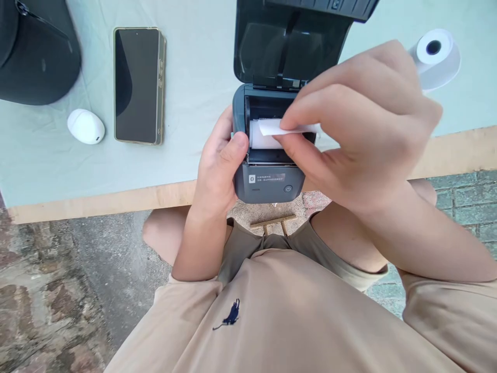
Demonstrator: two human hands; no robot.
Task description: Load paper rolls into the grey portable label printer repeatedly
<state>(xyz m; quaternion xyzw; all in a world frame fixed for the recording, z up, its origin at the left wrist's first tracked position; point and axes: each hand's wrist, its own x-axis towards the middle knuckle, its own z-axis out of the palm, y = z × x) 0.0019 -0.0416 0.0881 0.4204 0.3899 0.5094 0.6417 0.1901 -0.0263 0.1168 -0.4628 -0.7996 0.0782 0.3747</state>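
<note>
Bluetooth symbol and "APP" lettering mark the printer.

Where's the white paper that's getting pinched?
In the head view, slightly right of centre: the white paper sits in the open printer, its loose end pinched by the right hand.

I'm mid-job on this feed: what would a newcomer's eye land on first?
Most likely the dark printer at the middle of the view, its lid swung open and its side held by the left hand. Over its open bay, the right hand pinches a strip of white paper. After that, the white roll at upper right stands out against the pale green cloth.
</note>
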